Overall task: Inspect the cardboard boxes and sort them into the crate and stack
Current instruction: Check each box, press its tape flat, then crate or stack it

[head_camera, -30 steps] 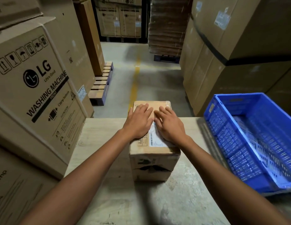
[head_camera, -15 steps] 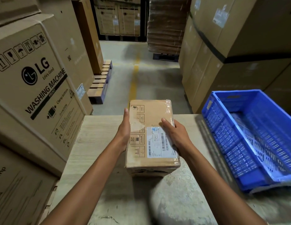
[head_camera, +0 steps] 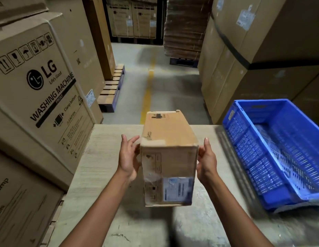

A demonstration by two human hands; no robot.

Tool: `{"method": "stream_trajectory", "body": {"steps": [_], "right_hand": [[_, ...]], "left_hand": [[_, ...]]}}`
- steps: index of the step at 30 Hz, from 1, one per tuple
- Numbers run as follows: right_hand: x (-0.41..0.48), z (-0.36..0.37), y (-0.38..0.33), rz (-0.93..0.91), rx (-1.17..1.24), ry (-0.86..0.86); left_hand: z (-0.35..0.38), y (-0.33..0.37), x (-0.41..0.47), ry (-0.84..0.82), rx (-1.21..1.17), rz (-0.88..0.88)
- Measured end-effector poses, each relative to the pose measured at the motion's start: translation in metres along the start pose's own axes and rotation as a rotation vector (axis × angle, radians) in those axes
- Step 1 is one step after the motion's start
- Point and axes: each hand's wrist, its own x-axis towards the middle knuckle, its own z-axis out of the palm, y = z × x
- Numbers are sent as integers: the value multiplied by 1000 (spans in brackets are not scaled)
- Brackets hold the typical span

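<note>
A small cardboard box (head_camera: 168,157) with a white shipping label on the face toward me hangs above the table, tilted so its labelled face points at the camera. My left hand (head_camera: 128,157) is at its left side and my right hand (head_camera: 206,161) at its right side, fingers fairly straight, palms against the box. The blue plastic crate (head_camera: 244,139) sits on the table to the right with nothing visible inside.
The pale wooden table (head_camera: 105,166) runs under my arms. Large washing machine cartons (head_camera: 35,90) stand close on the left, tall cartons (head_camera: 253,50) on the right. A concrete aisle with a yellow line (head_camera: 148,93) and a pallet (head_camera: 112,90) lies beyond.
My hands went from resting on the box's top to its sides. The box has risen off the table and rotated, so its labelled top now faces me.
</note>
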Motion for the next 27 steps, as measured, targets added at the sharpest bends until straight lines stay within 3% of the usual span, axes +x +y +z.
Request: {"method": "stream_trajectory", "body": {"steps": [8, 13, 20, 24, 27], "right_hand": [[-9, -15, 35, 138, -258, -29], [-5, -13, 34, 184, -388, -40], [14, 14, -4, 110, -362, -22], [9, 34, -17, 191, -373, -147], [7, 39, -18, 108, -328, -197]], "left_hand": [[-8, -35, -7, -13, 138, -131], [-12, -29, 0, 96, 221, -145], [9, 11, 30, 157, 225, -172], [28, 22, 34, 21, 218, -300], [37, 30, 28, -92, 199, -294]]}}
